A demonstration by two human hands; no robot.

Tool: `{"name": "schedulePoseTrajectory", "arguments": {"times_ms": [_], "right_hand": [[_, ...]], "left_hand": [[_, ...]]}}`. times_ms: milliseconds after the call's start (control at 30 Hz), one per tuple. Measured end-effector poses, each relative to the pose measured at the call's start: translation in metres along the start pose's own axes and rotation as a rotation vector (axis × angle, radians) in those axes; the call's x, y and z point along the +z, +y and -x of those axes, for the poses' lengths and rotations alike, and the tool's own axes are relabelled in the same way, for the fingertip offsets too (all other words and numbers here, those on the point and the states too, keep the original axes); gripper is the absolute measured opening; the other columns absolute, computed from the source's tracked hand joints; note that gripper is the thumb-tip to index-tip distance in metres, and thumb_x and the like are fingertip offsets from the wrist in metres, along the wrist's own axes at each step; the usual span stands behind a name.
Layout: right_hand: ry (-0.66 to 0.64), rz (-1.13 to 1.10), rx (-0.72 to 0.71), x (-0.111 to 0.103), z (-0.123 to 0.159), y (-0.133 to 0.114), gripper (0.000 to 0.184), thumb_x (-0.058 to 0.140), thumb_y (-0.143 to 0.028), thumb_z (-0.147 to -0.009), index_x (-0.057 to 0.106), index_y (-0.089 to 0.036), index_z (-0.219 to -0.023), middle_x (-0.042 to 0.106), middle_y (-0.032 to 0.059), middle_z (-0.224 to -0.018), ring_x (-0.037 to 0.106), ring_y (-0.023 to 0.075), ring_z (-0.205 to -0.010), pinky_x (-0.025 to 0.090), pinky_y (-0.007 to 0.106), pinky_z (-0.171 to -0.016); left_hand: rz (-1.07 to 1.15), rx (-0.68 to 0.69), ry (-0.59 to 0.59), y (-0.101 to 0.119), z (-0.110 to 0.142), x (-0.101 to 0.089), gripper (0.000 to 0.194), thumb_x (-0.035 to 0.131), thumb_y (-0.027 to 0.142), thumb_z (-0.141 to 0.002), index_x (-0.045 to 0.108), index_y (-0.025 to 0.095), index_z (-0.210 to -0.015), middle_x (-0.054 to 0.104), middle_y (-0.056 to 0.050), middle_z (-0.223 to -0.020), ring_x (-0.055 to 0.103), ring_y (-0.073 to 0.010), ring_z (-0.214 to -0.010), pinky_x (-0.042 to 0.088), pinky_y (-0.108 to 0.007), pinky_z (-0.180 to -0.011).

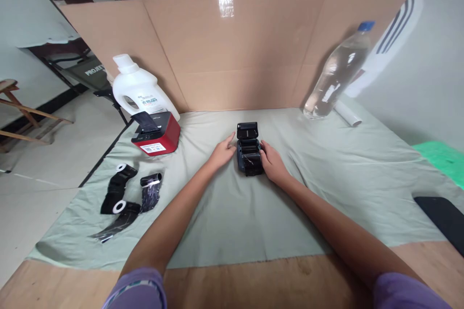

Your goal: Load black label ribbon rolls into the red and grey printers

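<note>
A small black portable printer (250, 154) lies in the middle of the cloth with its lid (247, 130) raised at the far end. Shiny black film (252, 161) shows in its near part. My right hand (274, 161) grips the printer's right side, thumb on the near edge and fingers along the flank. On the other side, my left hand (222, 153) has its index finger stretched toward the lid, just left of the printer. Nothing is visible in the left hand, and whether its fingertips touch the casing I cannot tell.
A red and black printer (157, 133) stands at left before a white jug (139, 84). Several black film rolls (119, 193) lie nearer. A water bottle (339, 75) and white tube (348, 113) are at back right, a phone (440, 219) at right. Cardboard (235, 53) walls the back.
</note>
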State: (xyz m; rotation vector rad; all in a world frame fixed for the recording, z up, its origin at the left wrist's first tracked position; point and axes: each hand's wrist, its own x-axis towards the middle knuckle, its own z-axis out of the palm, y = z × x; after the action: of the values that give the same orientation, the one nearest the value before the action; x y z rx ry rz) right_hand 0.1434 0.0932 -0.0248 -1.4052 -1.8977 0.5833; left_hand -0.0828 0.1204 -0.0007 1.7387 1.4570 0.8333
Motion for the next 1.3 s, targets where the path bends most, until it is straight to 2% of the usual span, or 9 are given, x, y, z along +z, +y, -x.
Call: {"name": "schedulePoseTrajectory", "arguments": {"times_ms": [333, 533, 633, 700, 800, 967, 1067, 1133, 1300], "right_hand": [[-0.004, 0.09, 0.001, 0.0, 0.002, -0.005, 0.051, 0.03, -0.034, -0.103, 0.05, -0.012, -0.145, 0.066, 0.0188, -0.134, 0.061, 0.0327, -0.123, 0.044, 0.051, -0.108], [0.008, 0.101, -0.004, 0.0, 0.002, -0.005, 0.048, 0.031, -0.032, -0.104, 0.05, -0.016, -0.145, 0.067, 0.0167, -0.134, 0.061, 0.0314, -0.122, 0.044, 0.049, -0.106], [-0.01, 0.103, 0.012, -0.001, 0.002, -0.007, 0.049, 0.031, -0.032, -0.104, 0.048, -0.015, -0.146, 0.065, 0.017, -0.137, 0.06, 0.0314, -0.124, 0.043, 0.049, -0.107], [-0.026, 0.105, 0.02, -0.002, 0.002, -0.009, 0.049, 0.031, -0.032, -0.104, 0.047, -0.013, -0.147, 0.065, 0.0177, -0.138, 0.06, 0.0314, -0.125, 0.042, 0.049, -0.108], [-0.034, 0.115, 0.02, -0.005, 0.003, -0.011, 0.05, 0.031, -0.03, -0.104, 0.046, -0.012, -0.148, 0.064, 0.018, -0.138, 0.059, 0.031, -0.126, 0.042, 0.048, -0.109], [-0.041, 0.117, 0.027, -0.007, 0.005, -0.012, 0.051, 0.032, -0.031, -0.103, 0.045, -0.01, -0.148, 0.063, 0.0189, -0.14, 0.059, 0.0323, -0.128, 0.041, 0.05, -0.11], [-0.033, 0.108, 0.023, -0.006, 0.005, -0.011, 0.052, 0.033, -0.031, -0.103, 0.047, -0.008, -0.147, 0.064, 0.0192, -0.139, 0.059, 0.033, -0.128, 0.042, 0.05, -0.109], [-0.024, 0.109, 0.009, -0.006, 0.004, -0.011, 0.051, 0.033, -0.031, -0.102, 0.048, -0.008, -0.145, 0.065, 0.0193, -0.137, 0.06, 0.0327, -0.126, 0.043, 0.049, -0.108], [-0.014, 0.116, 0.005, -0.006, 0.003, -0.011, 0.05, 0.033, -0.031, -0.102, 0.049, -0.009, -0.144, 0.066, 0.0192, -0.136, 0.061, 0.0328, -0.123, 0.045, 0.049, -0.105]], "left_hand": [[0.066, -0.037, 0.008, 0.006, -0.015, 0.002, 0.05, 0.048, 0.025, -0.091, 0.069, 0.009, -0.133, 0.062, -0.002, -0.07, 0.053, -0.0156, -0.067, 0.045, -0.027, -0.07], [0.193, -0.194, -0.22, 0.014, -0.013, -0.014, 0.053, 0.057, 0.028, -0.083, 0.066, 0.015, -0.133, 0.061, -0.001, -0.072, 0.048, -0.0121, -0.059, 0.035, -0.022, -0.053], [0.093, -0.191, -0.256, 0.017, -0.02, -0.017, 0.036, 0.06, 0.038, -0.084, 0.072, 0.017, -0.11, 0.061, -0.001, -0.072, 0.048, -0.0117, -0.057, 0.034, -0.023, -0.05], [0.004, -0.176, -0.196, 0.019, -0.029, -0.013, 0.032, 0.058, 0.046, -0.086, 0.07, 0.016, -0.084, 0.059, -0.002, -0.067, 0.048, -0.0122, -0.054, 0.034, -0.024, -0.05], [-0.081, -0.166, -0.044, 0.021, -0.043, -0.005, 0.046, 0.056, 0.054, -0.088, 0.06, 0.017, -0.061, 0.053, -0.002, -0.057, 0.048, -0.0142, -0.055, 0.035, -0.027, -0.054], [-0.183, -0.12, 0.265, 0.026, -0.042, -0.002, 0.036, 0.062, 0.052, -0.086, 0.07, 0.018, -0.08, 0.067, -0.005, -0.078, 0.059, -0.0197, -0.077, 0.039, -0.028, -0.067], [-0.272, -0.066, 0.367, 0.031, -0.028, -0.006, 0.027, 0.064, 0.044, -0.087, 0.073, 0.019, -0.087, 0.071, -0.005, -0.082, 0.062, -0.0189, -0.077, 0.041, -0.028, -0.069], [-0.328, 0.014, 0.323, 0.037, -0.018, -0.008, 0.024, 0.062, 0.04, -0.089, 0.074, 0.019, -0.088, 0.072, -0.005, -0.083, 0.063, -0.0184, -0.077, 0.043, -0.028, -0.07], [-0.694, 0.23, -0.008, 0.069, -0.008, -0.008, 0.021, 0.064, 0.034, -0.089, 0.08, 0.028, -0.101, 0.075, -0.005, -0.111, 0.068, -0.022, -0.099, 0.048, -0.029, -0.077]]}}
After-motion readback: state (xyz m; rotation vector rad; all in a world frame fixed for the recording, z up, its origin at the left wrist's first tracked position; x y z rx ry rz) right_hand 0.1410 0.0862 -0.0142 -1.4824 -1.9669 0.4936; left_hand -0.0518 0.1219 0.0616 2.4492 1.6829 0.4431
